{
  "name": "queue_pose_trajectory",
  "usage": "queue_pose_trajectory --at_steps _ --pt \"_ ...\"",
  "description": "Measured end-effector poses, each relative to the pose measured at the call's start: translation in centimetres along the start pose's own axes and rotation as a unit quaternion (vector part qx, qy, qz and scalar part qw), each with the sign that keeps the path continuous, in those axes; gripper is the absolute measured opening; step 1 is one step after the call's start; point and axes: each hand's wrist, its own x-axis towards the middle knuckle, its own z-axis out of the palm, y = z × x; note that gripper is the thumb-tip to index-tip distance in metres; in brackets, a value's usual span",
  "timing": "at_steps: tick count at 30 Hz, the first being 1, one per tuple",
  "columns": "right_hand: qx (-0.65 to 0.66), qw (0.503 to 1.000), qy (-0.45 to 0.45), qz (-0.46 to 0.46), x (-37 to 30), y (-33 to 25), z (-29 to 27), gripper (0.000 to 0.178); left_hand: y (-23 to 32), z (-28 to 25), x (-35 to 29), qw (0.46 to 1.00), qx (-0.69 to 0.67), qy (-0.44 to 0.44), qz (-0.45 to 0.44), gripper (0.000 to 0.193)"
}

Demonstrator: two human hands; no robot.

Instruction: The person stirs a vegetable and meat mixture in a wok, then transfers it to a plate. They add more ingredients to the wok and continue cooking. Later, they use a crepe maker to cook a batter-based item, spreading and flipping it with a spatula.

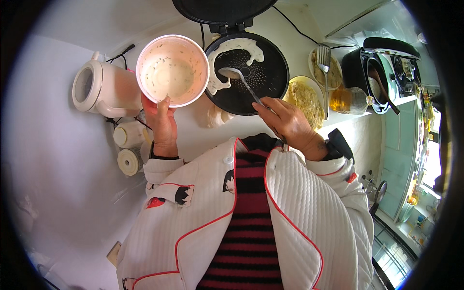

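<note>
My left hand (163, 123) grips a pink-white bowl (141, 72) by its near rim, thumb over the edge, tilted so its inside shows. Pale batter with green flecks (170, 77) lies in the bottom. In my right hand (289, 122) is a spoon (247, 87), its bowl-shaped end resting over the black electric griddle pan (270, 82). White batter (237, 46) spreads in a curved band along the pan's far and left side; the dimpled middle is bare. The pan's lid (222, 10) stands raised behind it.
Right of the pan are a bowl of yellowish food (305, 99), another food dish (316, 72) with a slotted turner (325, 63) across it, an oil bottle (352, 100) and a black cooker (360, 67). A cream kettle (111, 87) and small jars (129, 134) stand left; a crumpled tissue (218, 117) lies below the pan.
</note>
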Motion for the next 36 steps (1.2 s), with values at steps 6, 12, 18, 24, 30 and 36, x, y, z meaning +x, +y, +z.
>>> queue_pose_trajectory --at_steps 6,12,18,24,30,36 --pt "0.160 0.978 0.092 0.101 -1.0 -0.6 -0.9 0.030 -0.1 1.1 0.0 0.997 0.052 -0.035 0.051 0.087" --pt "0.298 0.920 0.200 0.158 1.6 -1.0 -0.2 0.024 -0.4 2.9 -0.2 0.994 0.080 -0.061 0.029 0.092" --pt "0.194 0.966 0.141 0.095 3.4 -0.5 1.7 0.026 -0.6 4.7 -0.5 0.990 0.087 -0.104 0.021 0.092" --pt "0.468 0.816 0.130 0.314 2.2 -0.4 3.0 0.028 -1.4 4.5 -0.5 0.993 0.020 -0.103 -0.046 0.088" --pt "0.536 0.756 0.159 0.342 1.5 0.0 1.5 0.034 -1.7 3.8 0.0 0.995 0.018 -0.093 -0.024 0.086" --pt "0.481 0.787 0.181 0.341 -0.8 0.1 0.1 0.032 -1.2 1.8 0.5 0.999 0.030 -0.035 0.004 0.084"
